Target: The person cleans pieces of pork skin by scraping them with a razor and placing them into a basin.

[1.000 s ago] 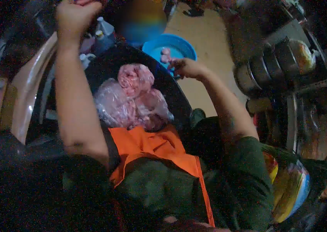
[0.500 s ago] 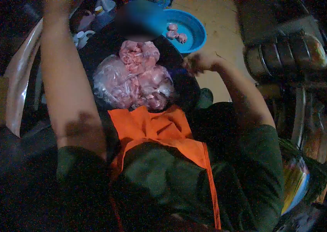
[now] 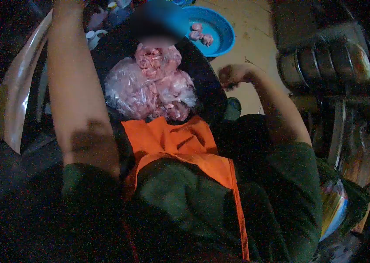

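Note:
Pink raw meat (image 3: 152, 63) in clear plastic bags lies heaped on a dark round surface (image 3: 213, 101) in front of me. One clear plastic bag (image 3: 126, 87) bulges on the left of the heap. My right hand (image 3: 236, 75) is raised by the right edge of that surface, apart from the meat. Its fingers are curled in, and blur and shadow hide whether anything is in them. My left forearm (image 3: 77, 70) reaches up past the left of the meat, and the hand lies beyond the top edge of the view.
Beyond the meat, a blue basin (image 3: 226, 39) on the floor holds a few pink lumps (image 3: 197, 35). Stacked metal pots (image 3: 325, 63) stand at the right. White plastic jugs (image 3: 95, 38) are at the upper left. A blurred patch covers the top middle.
My right hand has drawn slightly right and down, away from the dark surface. The view has shifted a little; the meat and basin look otherwise the same.

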